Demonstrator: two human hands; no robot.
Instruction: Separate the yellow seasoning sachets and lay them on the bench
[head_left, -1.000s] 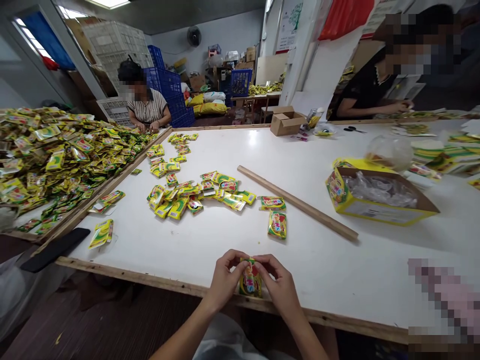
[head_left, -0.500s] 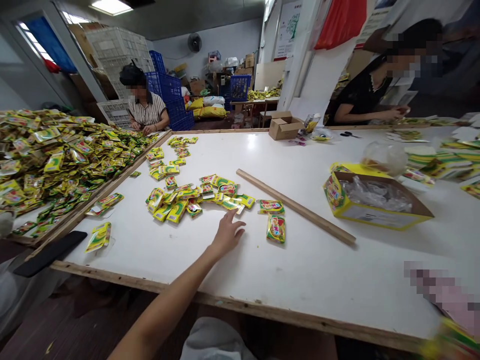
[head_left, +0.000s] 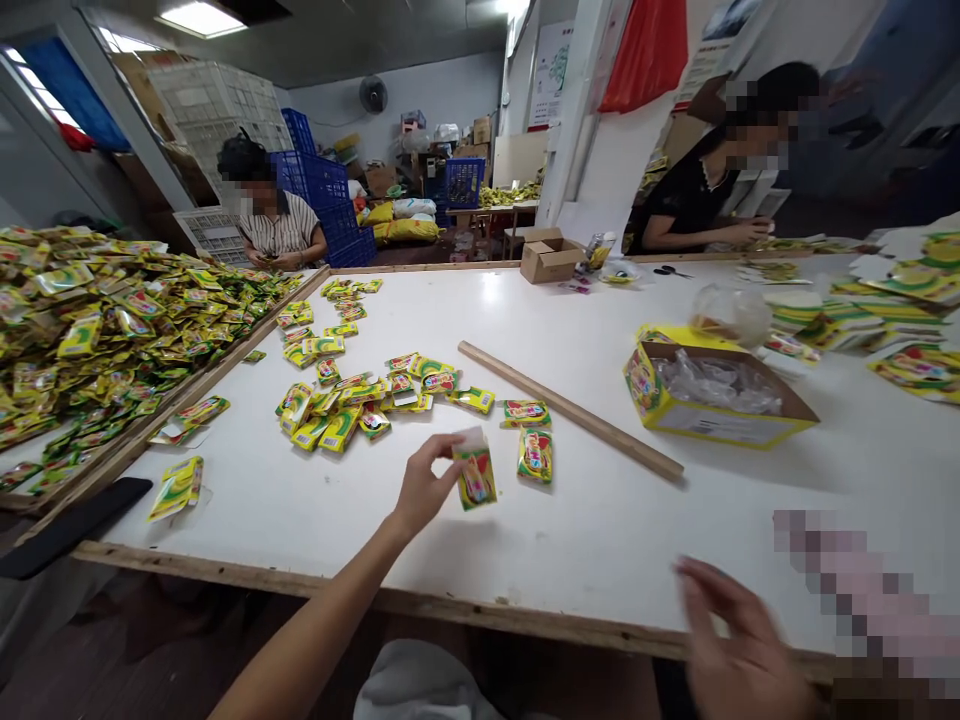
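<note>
Pinched in my left hand [head_left: 429, 487] is a small yellow-and-green printed carton [head_left: 475, 476], its pale flap raised at the top. It is lifted just above the white table [head_left: 585, 560]. To its right lies another carton [head_left: 535, 455], flat on the table, with a further carton [head_left: 525, 413] behind it. Beyond my left hand, a loose cluster of the same cartons [head_left: 341, 428] spreads to the left. At the lower right, my right hand [head_left: 739, 645] hovers near the table's front edge, blurred, with thumb and fingers apart and nothing visible between them.
A wooden strip [head_left: 570, 410] lies diagonally across the table. Right of it stands a yellow display box [head_left: 712, 425] of clear plastic bags. A large heap of cartons [head_left: 97, 330] fills the left side behind a wooden edge. Two people sit across the table; scissors [head_left: 671, 271] lie far back.
My left hand has picked up a carton from the cluster and drawn it nearer. My right hand has come into view at the lower right; the yellow-green item there is gone from view.
</note>
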